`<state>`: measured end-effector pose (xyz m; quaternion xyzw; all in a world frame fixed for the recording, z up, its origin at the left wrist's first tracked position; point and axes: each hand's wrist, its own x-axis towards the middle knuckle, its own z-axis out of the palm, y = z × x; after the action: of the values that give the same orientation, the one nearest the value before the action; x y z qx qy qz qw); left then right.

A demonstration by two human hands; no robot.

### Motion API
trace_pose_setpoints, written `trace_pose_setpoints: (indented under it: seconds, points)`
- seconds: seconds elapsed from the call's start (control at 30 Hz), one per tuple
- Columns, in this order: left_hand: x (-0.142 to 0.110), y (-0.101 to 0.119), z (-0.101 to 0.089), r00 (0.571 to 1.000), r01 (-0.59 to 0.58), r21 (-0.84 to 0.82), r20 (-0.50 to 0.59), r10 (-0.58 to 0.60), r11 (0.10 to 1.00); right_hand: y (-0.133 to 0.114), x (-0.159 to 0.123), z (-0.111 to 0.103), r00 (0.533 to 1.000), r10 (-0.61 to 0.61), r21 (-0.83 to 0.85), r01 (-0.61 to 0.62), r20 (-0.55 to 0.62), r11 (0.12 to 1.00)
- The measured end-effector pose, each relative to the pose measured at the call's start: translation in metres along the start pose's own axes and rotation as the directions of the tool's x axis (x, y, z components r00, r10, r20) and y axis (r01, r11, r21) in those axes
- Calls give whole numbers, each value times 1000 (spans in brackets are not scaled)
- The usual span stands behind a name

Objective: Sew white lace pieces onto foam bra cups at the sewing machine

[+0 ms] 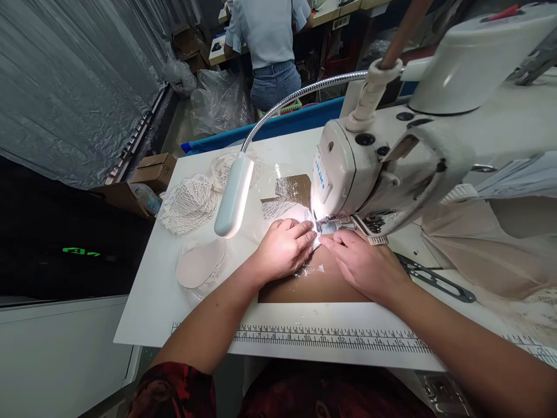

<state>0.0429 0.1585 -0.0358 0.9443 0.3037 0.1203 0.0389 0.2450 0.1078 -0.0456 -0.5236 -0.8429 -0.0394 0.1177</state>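
A pale lace piece [285, 210] lies under the lit needle area of the white sewing machine [335, 168]. My left hand [285, 247] is on top of it, fingers held together and pressing it close to the presser foot [321, 226]. From the other side, my right hand [363, 261] closes on the near edge of the same piece, its fingertips by the foot; the thumb is partly hidden. Beneath both hands is a brown board [313, 287] with shiny clear tape. The part of the lace under my left palm cannot be seen.
Round lace pieces [189, 203] and a smooth beige cup [201, 264] lie left on the white table [152, 307]. A lamp [235, 194] hangs over it. A ruler strip [322, 338] runs along the front. Beige fabric [465, 232] lies right. A co-worker [272, 40] sits beyond.
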Motion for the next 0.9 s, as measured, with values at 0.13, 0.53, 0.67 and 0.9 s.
trace_pose_setpoints:
  seconds: [0.13,0.53,0.67,0.9]
  points:
    - [-5,-2,-5,999,-50,-68,-22,49,996,3,-2,4,999,38,-18,-39,-24,999]
    - [-9,-3,-7,979,-199,-235,3,206,951,3,-2,-5,997,-62,142,67,-34,988]
    - [-6,1,-5,994,-109,-216,-29,105,970,5,-3,-1,989,-140,129,145,-49,981]
    - [1,7,1,980,192,-160,-18,-197,968,8,-6,4,983,-169,146,179,-79,973]
